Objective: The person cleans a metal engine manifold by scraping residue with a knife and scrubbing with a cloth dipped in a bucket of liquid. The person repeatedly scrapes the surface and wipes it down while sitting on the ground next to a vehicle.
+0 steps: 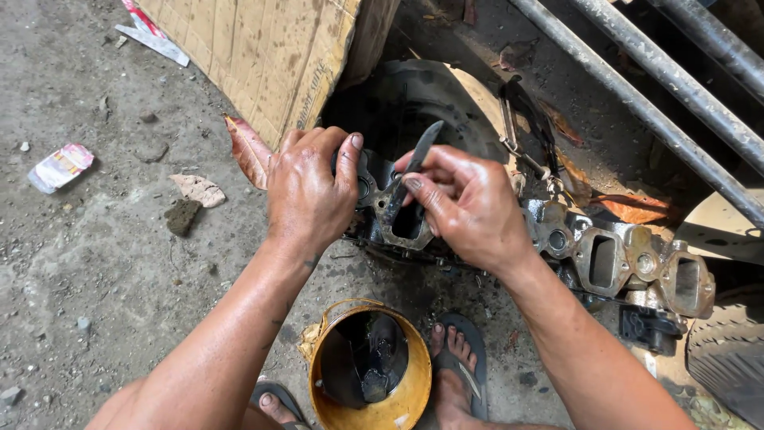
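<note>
Head view, looking down: the right hand point(469, 209) pinches a thin dark blade point(407, 177), its tip inside a port of a greasy metal manifold point(613, 256) on the dirt floor. The left hand point(309, 189) clamps the manifold's left end, just beside the blade. A slip could drive the blade into those fingers. A yellow bucket point(368, 368) sits nearer.

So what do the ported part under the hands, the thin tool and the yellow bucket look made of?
Ported part: likely cast metal, dull grey and grimy, with thick rough-edged ports. Thin tool, held in the right hand: probably steel, a dark flat blade. Yellow bucket: unclear, painted metal or plastic, with a scuffed, stained rim.
</note>
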